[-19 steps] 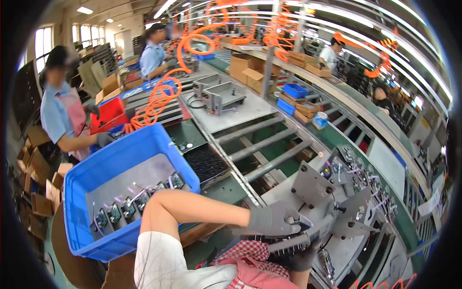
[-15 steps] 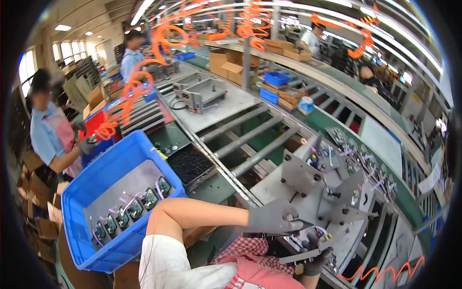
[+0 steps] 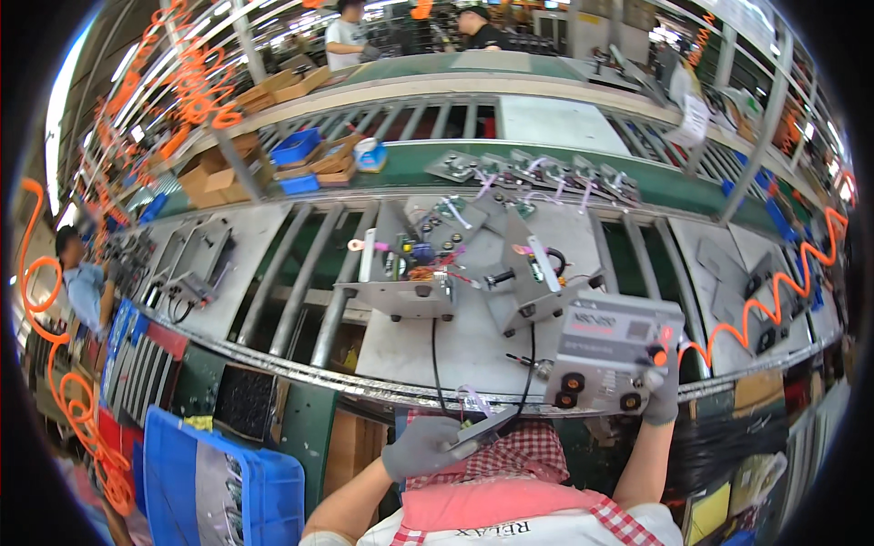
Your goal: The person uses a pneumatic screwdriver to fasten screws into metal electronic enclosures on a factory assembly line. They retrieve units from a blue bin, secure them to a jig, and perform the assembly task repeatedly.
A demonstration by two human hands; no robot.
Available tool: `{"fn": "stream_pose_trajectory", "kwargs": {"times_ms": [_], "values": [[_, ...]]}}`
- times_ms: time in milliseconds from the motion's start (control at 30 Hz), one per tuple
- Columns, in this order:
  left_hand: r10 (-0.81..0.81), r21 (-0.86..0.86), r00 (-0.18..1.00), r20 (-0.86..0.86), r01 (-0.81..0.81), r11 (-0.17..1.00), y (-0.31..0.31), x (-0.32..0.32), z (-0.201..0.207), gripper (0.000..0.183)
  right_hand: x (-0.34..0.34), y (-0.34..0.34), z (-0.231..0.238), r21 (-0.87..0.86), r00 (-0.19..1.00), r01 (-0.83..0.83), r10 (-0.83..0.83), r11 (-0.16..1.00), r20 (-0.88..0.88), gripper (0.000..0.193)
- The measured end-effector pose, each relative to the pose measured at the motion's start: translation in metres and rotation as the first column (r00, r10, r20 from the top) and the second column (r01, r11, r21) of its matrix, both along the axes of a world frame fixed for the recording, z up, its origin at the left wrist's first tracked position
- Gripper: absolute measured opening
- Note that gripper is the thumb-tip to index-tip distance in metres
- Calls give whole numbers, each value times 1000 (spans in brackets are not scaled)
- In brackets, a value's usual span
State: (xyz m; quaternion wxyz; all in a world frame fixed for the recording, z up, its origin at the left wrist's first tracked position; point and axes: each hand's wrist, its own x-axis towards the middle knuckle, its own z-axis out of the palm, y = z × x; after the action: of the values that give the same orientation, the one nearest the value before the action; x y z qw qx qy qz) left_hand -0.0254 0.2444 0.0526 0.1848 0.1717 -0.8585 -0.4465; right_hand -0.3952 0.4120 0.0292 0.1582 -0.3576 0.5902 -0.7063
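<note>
My left hand (image 3: 421,446), in a grey glove, is closed on the edge of a flat grey plate (image 3: 487,431) with a lilac wire beside it, in front of my apron. To the right, my gloved right hand (image 3: 659,399) grips a grey metal control panel (image 3: 605,350) at its lower right corner. This panel stands upright with an orange knob and round black sockets. Beyond my hands, bent metal housing plates stand on the grey work board: one at the left (image 3: 401,298), one at the right (image 3: 539,287). Circuit parts and wires lie between them. Black cables hang toward me.
A blue bin (image 3: 291,473) with circuit boards is at lower left. Several circuit modules (image 3: 546,173) line the green ledge behind. Conveyor rollers (image 3: 300,273) flank the board. An orange coiled hose (image 3: 765,309) crosses at right. Another person (image 3: 84,278) stands far left.
The view has swung right, so the blue bin now sits at lower left. My right hand has lifted the control panel upright. My left hand is now apart from it, holding the plate.
</note>
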Motion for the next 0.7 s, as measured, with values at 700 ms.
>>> {"fn": "stream_pose_trajectory", "kwargs": {"times_ms": [700], "values": [[232,63,963,-139,-225,972,15,52,-4,23,-15,-251,148,545,928,-283,369,789,-52,43]]}}
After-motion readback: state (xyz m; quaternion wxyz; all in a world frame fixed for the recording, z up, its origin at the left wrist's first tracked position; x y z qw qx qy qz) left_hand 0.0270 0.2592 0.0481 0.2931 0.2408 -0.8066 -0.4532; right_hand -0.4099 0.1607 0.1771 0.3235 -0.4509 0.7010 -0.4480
